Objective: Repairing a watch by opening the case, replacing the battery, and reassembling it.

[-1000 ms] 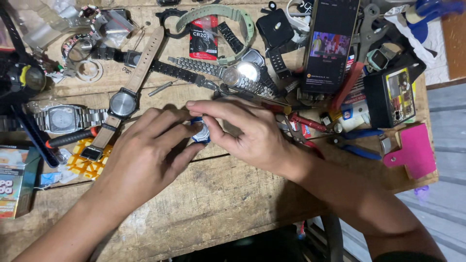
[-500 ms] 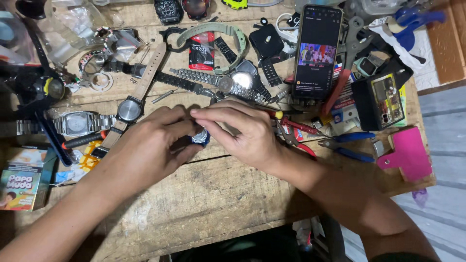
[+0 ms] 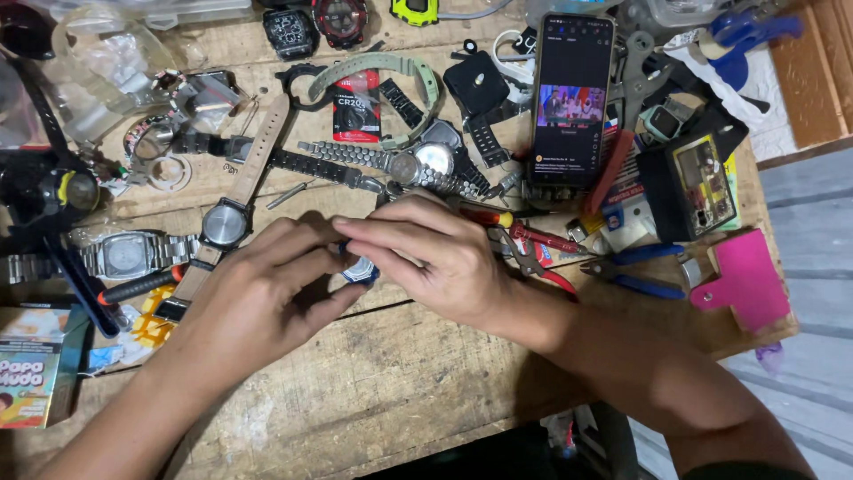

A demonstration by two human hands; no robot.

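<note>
A pink card (image 3: 745, 277) lies near blue-handled pliers (image 3: 641, 269), a red-handled screwdriver (image 3: 533, 233) and a pale green strap (image 3: 384, 67).

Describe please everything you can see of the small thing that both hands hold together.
Only a little of the small watch case shows between the hands. It looks like a pale face with a dark blue rim, perhaps plastic; no strap is visible. It sits just above the wooden table. The left hand cups it from below and the side, and the right hand lays its fingers over its top, hiding most of it.
</note>
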